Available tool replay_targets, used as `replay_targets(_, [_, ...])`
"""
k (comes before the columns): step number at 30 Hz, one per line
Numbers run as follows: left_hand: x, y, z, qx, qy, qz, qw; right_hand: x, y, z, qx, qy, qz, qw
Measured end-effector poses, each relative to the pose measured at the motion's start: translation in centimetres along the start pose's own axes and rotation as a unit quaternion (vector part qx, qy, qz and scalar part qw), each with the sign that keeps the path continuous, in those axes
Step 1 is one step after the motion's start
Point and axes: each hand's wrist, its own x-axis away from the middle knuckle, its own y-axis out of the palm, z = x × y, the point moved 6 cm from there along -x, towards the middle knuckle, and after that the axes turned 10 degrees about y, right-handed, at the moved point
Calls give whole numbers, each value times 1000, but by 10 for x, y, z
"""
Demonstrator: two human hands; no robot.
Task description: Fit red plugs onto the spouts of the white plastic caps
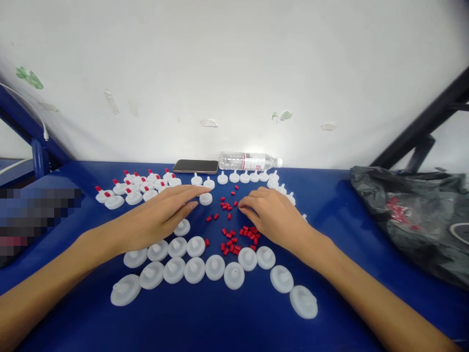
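Observation:
My left hand (166,212) reaches in with straight fingers, its thumb lower and apart. Its fingertips are over or at a white nozzle cap (205,199); whether they touch it I cannot tell. My right hand (269,212) is curled, thumb and index tips close together beside a small red cap (236,203); anything between them is hidden. Loose red caps (229,234) lie scattered between the hands. White round nozzle caps (195,270) curve along the near side, and more (234,176) line the far side. Behind my left hand stand white nozzle caps with red tips (134,197).
A dark phone (196,166) and a clear plastic bottle (242,161) lie against the white wall. On the right, a black plastic bag (377,195) holds a clear bag with red pieces (399,212). Blue and black frame bars flank the blue table (205,322).

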Motion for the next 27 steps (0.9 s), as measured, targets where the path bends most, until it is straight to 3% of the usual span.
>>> replay_targets(7, [-3,-12,-6,-38,18,84,996,0,-12,5,12,54,13,998])
replay_targets(15, [-6,-9,-11,-42,-27,42,998,-1,-7,7,4,58,-55,997])
replay_targets(21, [-8,-10,-6,-38,-13,51,998,0,-7,4,12,53,-43,998])
replay_targets(27, [-6,-13,-4,-13,-33,55,998,3,-4,1,-13,-4,-7,1000])
